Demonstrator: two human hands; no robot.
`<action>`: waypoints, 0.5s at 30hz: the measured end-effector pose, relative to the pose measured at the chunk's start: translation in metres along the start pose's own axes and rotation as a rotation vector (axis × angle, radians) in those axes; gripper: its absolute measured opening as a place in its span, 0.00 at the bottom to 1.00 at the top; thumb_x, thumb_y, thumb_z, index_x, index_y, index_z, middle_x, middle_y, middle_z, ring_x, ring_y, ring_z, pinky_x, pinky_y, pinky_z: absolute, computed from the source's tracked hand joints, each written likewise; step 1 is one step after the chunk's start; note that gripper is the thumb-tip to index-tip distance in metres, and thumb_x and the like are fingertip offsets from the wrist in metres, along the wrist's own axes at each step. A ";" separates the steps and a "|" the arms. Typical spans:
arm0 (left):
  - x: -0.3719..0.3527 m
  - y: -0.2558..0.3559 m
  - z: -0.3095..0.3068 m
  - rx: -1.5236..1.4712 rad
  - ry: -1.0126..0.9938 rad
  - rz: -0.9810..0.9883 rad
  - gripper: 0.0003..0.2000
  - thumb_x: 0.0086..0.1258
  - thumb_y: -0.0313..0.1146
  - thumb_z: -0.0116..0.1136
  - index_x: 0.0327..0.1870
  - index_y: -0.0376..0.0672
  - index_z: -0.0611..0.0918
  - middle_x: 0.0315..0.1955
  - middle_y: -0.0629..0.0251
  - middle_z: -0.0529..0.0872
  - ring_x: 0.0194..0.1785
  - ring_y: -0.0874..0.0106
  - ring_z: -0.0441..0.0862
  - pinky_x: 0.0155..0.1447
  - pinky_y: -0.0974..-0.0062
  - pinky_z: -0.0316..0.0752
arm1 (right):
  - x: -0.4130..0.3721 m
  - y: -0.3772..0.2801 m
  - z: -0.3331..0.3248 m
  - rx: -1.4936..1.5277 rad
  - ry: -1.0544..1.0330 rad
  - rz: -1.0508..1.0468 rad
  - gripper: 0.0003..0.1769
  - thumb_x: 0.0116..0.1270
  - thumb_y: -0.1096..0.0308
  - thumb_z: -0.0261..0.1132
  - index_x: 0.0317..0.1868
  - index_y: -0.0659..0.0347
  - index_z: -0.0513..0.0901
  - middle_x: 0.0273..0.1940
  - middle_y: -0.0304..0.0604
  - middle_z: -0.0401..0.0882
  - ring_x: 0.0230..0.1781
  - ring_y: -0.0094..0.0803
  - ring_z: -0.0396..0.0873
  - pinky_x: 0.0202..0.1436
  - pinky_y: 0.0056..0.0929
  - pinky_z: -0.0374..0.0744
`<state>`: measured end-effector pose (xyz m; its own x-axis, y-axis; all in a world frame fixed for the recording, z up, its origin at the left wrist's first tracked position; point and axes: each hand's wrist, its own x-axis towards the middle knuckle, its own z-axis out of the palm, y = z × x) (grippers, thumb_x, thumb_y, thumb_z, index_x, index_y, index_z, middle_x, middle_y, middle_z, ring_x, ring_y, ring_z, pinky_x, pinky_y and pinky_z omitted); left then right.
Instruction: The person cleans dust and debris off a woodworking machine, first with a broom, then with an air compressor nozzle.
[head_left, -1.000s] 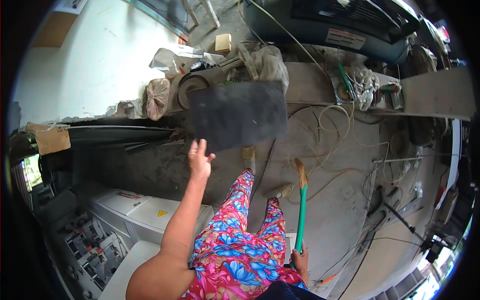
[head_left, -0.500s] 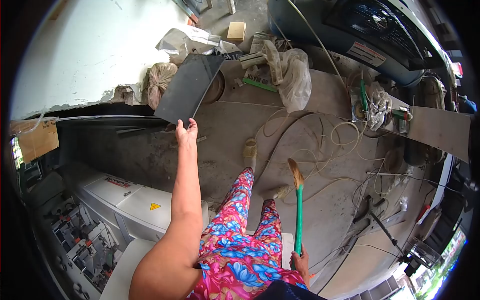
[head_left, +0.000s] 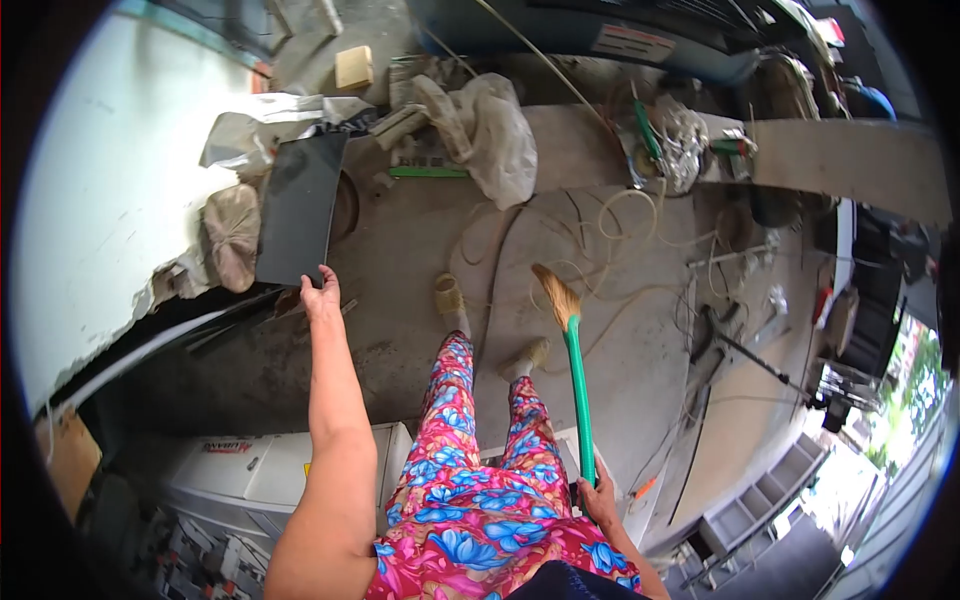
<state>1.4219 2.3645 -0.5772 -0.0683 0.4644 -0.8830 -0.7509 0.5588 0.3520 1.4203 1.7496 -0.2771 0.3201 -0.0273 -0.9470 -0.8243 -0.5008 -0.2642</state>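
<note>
My left hand (head_left: 320, 292) is stretched out to the far left, its fingers closed on the near edge of a dark grey flat panel (head_left: 300, 205). The panel slants beside a tied sack (head_left: 233, 236) near the wall, and a round brown object is partly hidden behind it. Low at my right side, my right hand (head_left: 600, 492) is wrapped round the green handle of a brush (head_left: 578, 380). Its tan bristles point forward, above the floor near my right foot.
A loose hose (head_left: 600, 225) and cables lie across the floor ahead. Plastic bags (head_left: 498, 140) and a small yellowish block (head_left: 353, 68) are at the back. A white machine (head_left: 270, 470) stands at my left. A thin black stand (head_left: 750, 358) is on the right.
My view has swung to the right, so the surroundings sit further left. My left hand still grips the panel and my right hand still holds the brush, its bristles now tilted more to the left.
</note>
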 end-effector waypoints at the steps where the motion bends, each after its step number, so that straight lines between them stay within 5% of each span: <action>1: 0.004 -0.003 -0.003 0.030 0.010 -0.005 0.16 0.74 0.41 0.44 0.50 0.37 0.72 0.42 0.57 0.77 0.41 0.61 0.76 0.43 0.64 0.79 | -0.005 0.000 0.004 -0.002 0.031 -0.014 0.37 0.62 0.76 0.56 0.71 0.57 0.53 0.21 0.37 0.73 0.14 0.23 0.71 0.17 0.23 0.71; 4: 0.012 -0.019 -0.015 0.097 0.070 -0.050 0.18 0.74 0.43 0.41 0.50 0.36 0.71 0.45 0.55 0.76 0.46 0.60 0.76 0.44 0.64 0.79 | -0.003 -0.016 0.008 -0.074 0.075 -0.056 0.37 0.63 0.75 0.56 0.71 0.55 0.52 0.23 0.37 0.73 0.15 0.22 0.71 0.17 0.23 0.71; 8: 0.010 -0.034 -0.026 0.398 0.137 -0.118 0.28 0.73 0.48 0.44 0.64 0.34 0.60 0.60 0.52 0.66 0.56 0.58 0.72 0.56 0.61 0.73 | 0.037 -0.052 0.004 -0.140 0.083 -0.065 0.34 0.63 0.72 0.57 0.70 0.55 0.55 0.24 0.39 0.72 0.16 0.24 0.72 0.17 0.25 0.72; 11: 0.002 -0.041 -0.027 0.590 0.093 -0.114 0.35 0.72 0.48 0.46 0.70 0.36 0.47 0.69 0.52 0.51 0.66 0.57 0.63 0.65 0.61 0.64 | 0.090 -0.091 0.008 -0.080 0.030 -0.082 0.32 0.63 0.71 0.58 0.68 0.55 0.58 0.24 0.38 0.71 0.16 0.25 0.71 0.18 0.26 0.73; 15: -0.002 -0.033 -0.032 0.814 -0.002 -0.206 0.36 0.72 0.46 0.46 0.71 0.39 0.42 0.72 0.53 0.41 0.72 0.57 0.52 0.70 0.62 0.56 | 0.155 -0.100 0.025 0.075 -0.069 -0.079 0.28 0.65 0.69 0.57 0.65 0.57 0.63 0.26 0.37 0.71 0.18 0.24 0.72 0.19 0.24 0.73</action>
<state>1.4260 2.3227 -0.5967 0.0199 0.2996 -0.9539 -0.0397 0.9535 0.2986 1.5408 1.8170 -0.4019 0.3549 0.0706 -0.9323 -0.8312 -0.4327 -0.3491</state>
